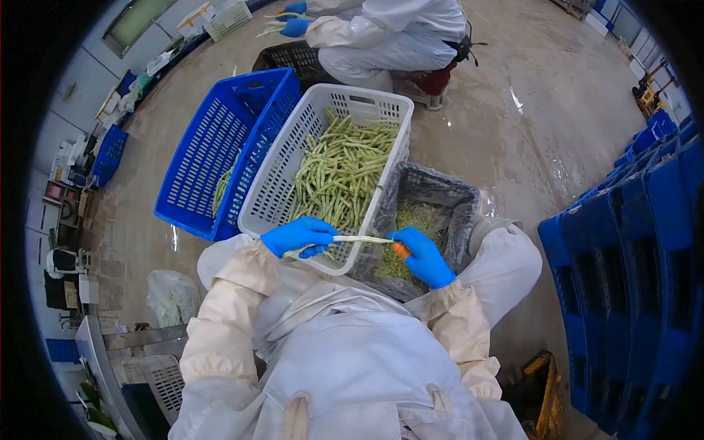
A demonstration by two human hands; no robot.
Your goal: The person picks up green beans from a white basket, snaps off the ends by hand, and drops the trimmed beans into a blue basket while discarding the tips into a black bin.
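My left hand (pixel 299 236), in a blue glove, is closed around pale green beans, whose ends stick out past the fingers. One long bean (pixel 358 238) stretches across to my right hand (pixel 425 259), also blue-gloved, which pinches its other end. Something small and orange (pixel 401 250) shows at the right fingers; its kind I cannot make out. Beneath the hands stands a white plastic crate (pixel 275 158) with a heap of green beans (pixel 345 170). To its right, a black crate lined with clear plastic (pixel 458 194) holds small green trimmings (pixel 418 220).
A blue crate (pixel 209 158) with some beans inside leans beside the white one. Ahead, a co-worker (pixel 389 44) in white sits holding beans in blue gloves. Blue pallets (pixel 623 271) are stacked at the right. A plastic bag (pixel 173 297) lies left on the wet floor.
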